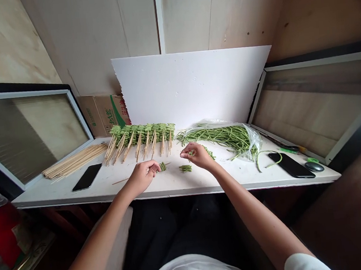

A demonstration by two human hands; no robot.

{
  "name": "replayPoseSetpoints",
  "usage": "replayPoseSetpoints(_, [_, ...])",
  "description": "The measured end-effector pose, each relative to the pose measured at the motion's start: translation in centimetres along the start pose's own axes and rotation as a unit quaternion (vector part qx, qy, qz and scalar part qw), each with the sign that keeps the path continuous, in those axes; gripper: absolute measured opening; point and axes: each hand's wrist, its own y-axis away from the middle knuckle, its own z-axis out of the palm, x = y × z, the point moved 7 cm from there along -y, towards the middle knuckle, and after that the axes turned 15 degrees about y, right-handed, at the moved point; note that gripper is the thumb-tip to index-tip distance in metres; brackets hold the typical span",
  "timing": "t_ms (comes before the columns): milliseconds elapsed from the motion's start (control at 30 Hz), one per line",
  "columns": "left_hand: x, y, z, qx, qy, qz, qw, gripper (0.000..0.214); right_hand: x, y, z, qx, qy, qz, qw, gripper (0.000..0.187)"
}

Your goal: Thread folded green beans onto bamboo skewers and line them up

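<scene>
My left hand (142, 176) is closed round a bamboo skewer (120, 182) above the front of the white table. Short cut green bean pieces (162, 166) are threaded on it beside my fingertips, and its tip pokes out to the right. My right hand (196, 154) is held in a pinch a little further right; whether a piece sits between the fingertips is hard to make out. Below it lies a small row of cut bean pieces (185, 168). Another pile of cut pieces (208, 151) shows partly behind the right hand.
Stacked filled bean skewers (143, 134) line the back left. Loose bare skewers (75, 161) and a phone (87, 177) lie left. Long beans (229, 138) spill from a clear plastic bag (254, 142) at right, near a second phone (291, 165) and a computer mouse (314, 166).
</scene>
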Motion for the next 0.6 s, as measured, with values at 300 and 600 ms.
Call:
replayPoseSetpoints(300, [-1.0,0.1,1.2,-0.038,-0.063,0.014,0.997,0.033,4.4,1.2,4.7,-0.081,0.198,0.083,0.973,0.027])
replayPoseSetpoints(600, [-1.0,0.1,1.1,-0.014,-0.095,0.08,0.992,0.037,5.3,1.3,4.9,-0.131,0.155,0.131,0.97,0.065])
